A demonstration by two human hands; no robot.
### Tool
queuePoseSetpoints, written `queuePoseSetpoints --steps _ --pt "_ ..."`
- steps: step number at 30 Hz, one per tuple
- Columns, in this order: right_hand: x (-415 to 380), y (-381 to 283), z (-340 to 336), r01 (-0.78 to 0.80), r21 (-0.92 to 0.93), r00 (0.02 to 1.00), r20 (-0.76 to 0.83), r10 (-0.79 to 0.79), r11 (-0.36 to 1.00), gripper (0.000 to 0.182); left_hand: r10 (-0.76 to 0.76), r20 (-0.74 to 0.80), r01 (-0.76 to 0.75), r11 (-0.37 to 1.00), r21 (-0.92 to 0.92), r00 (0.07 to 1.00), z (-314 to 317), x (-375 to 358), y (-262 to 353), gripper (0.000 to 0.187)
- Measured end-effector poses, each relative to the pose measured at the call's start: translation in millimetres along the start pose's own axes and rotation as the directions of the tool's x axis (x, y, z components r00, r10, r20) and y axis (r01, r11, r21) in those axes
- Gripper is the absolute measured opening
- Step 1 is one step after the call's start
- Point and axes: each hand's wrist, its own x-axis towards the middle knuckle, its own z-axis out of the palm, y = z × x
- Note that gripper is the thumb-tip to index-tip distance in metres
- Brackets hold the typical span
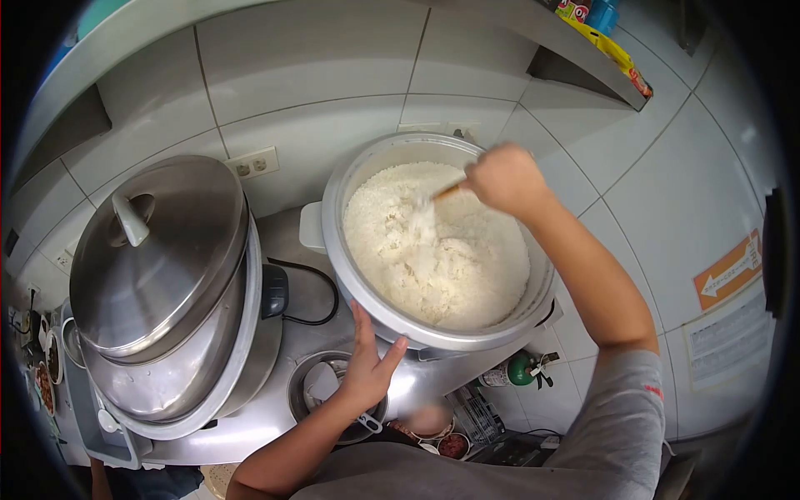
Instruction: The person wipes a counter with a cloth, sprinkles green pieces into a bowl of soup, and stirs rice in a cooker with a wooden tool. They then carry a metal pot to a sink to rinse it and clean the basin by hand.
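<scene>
A large round cooker (337, 242) full of white rice (487, 267) stands on the metal counter. Above its right rim, my right hand (507, 179) is wrapped round a brown wooden handle (450, 191). The handle's far end is blurred among rice near the middle of the pot. Against the cooker's outer front side rests my left hand (372, 364), with fingers and thumb spread and nothing in it.
A second big cooker with a steel lid (179, 258) is at the left. Between them lie a black cord (329, 284) and a metal pot (300, 385) with utensils. A shelf (575, 42) overhangs the back. A grey tray (81, 400) sits far left, near another person's arm (100, 479).
</scene>
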Motion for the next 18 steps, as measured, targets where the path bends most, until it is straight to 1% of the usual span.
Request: queuePoseSetpoints --steps 2,4,6,8,9,11,12,14,16,18 --pt "31 -5 42 0.030 0.048 1.000 -0.008 -0.029 0.998 0.027 0.000 -0.017 0.001 1.000 0.009 1.000 4 1 2 0.091" --pt "36 -26 56 0.059 0.093 0.998 -0.019 -0.058 0.994 0.026 0.002 -0.035 -0.001 1.000 0.017 0.999 7 5 3 0.091" --pt "3 -67 42 0.276 0.015 0.961 0.009 -0.276 0.961 0.023 0.017 -0.046 -0.015 0.999 0.048 0.999 6 4 2 0.090" --pt "-32 -60 29 0.281 0.132 0.959 0.007 -0.284 0.951 0.027 -0.018 -0.047 0.020 0.999 0.034 0.999 5 4 5 0.089" --pt "-40 -48 14 0.286 0.134 0.957 0.011 -0.290 0.949 0.027 -0.039 -0.038 0.040 0.999 0.025 0.999 4 4 6 0.089" --pt "-49 -25 -13 0.323 0.195 0.942 0.030 -0.335 0.926 0.031 -0.018 -0.046 0.019 0.999 0.026 0.999 5 3 5 0.088" --pt "-40 -19 -16 0.323 0.185 0.942 0.029 -0.334 0.928 0.031 0.004 -0.057 -0.002 0.999 0.032 0.998 6 4 5 0.087" --pt "-7 -2 -19 0.150 -0.008 0.988 0.033 -0.150 0.989 0.035 0.021 -0.069 -0.018 0.999 0.041 0.997 5 7 6 0.087" --pt "39 -11 -8 0.064 0.068 0.998 0.019 -0.065 0.996 0.033 0.016 -0.072 -0.013 0.999 0.052 0.997 7 4 5 0.087" --pt "74 -38 27 0.166 0.104 0.976 -0.161 -0.148 0.981 0.029 0.025 -0.077 -0.022 0.999 0.036 0.997 7 5 5 0.087"
